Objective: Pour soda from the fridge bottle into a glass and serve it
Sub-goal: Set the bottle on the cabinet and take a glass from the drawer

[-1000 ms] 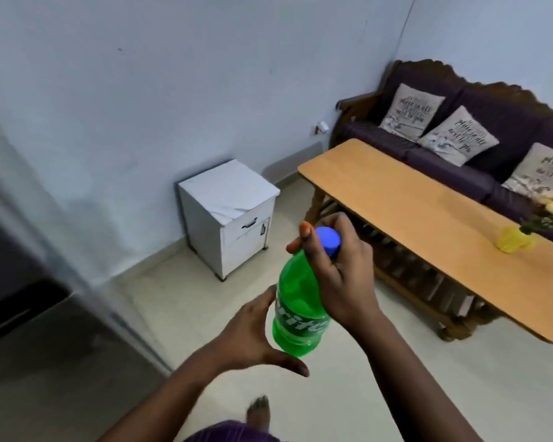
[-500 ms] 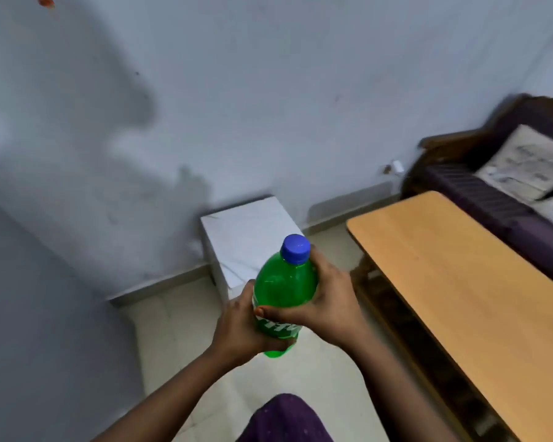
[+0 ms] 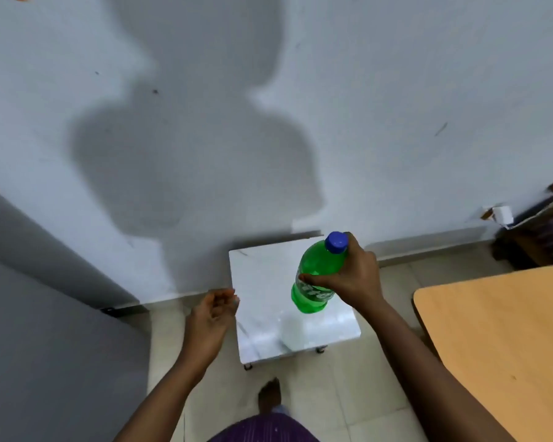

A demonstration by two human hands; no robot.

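A green soda bottle (image 3: 316, 275) with a blue cap (image 3: 336, 241) hangs tilted above the small white cabinet (image 3: 262, 314). My right hand (image 3: 353, 275) is shut on the bottle's upper body, fingers wrapped from the right. My left hand (image 3: 213, 309) hovers to the left of the cabinet, holding nothing, with its fingers loosely curled and apart. A pale translucent glass-like shape (image 3: 292, 330) sits on the cabinet top below the bottle, too blurred to tell for sure.
A wooden table (image 3: 498, 339) stands to the right. A dark sofa end (image 3: 546, 237) is at the far right by the wall. A grey fridge side (image 3: 45, 330) fills the lower left. My foot (image 3: 268, 393) is on the tiled floor.
My left hand let go of the bottle and moved left. My right hand carried the bottle over the white cabinet, and the view turned left and closer to the wall.
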